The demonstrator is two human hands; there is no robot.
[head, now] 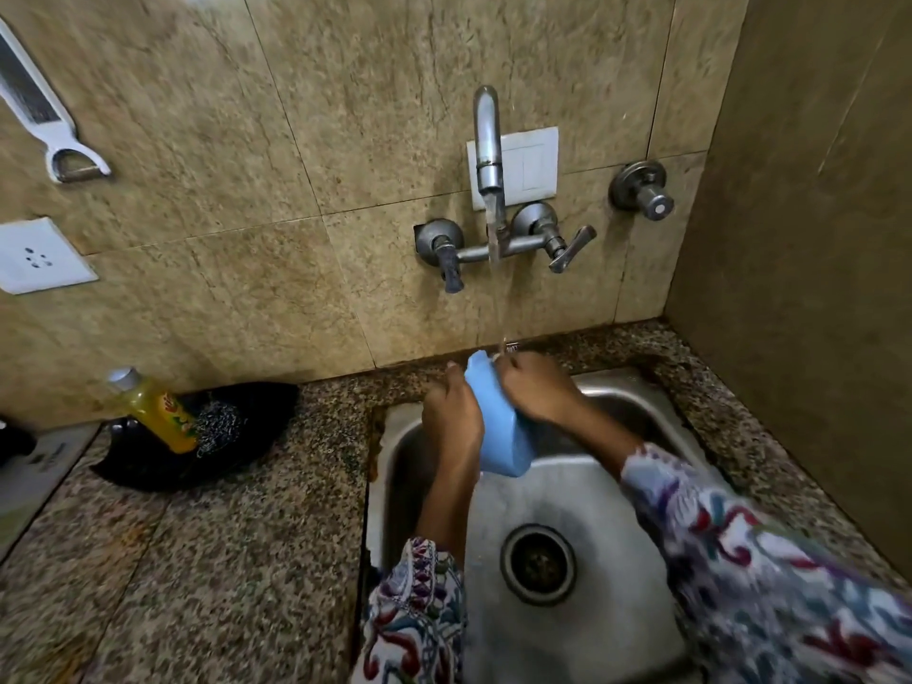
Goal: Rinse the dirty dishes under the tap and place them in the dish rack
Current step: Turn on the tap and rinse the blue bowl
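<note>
Patterned sleeves (414, 619) reach over the steel sink (582, 491), its drain (538, 564) below the hands. Left hand (453, 417) grips the side of a blue cup (498, 436), fingers curled round it. Right hand (535, 387) holds the cup's rim, its fingers bent over the edge, perhaps inside; blur hides the tips. Cup hangs tilted above the basin under the water stream (499, 298) from the wall tap (488, 155). Left on the speckled bench (222, 535) a yellow bottle (158, 412) leans on a black holder (207, 436) with a steel scrubber (219, 427).
</note>
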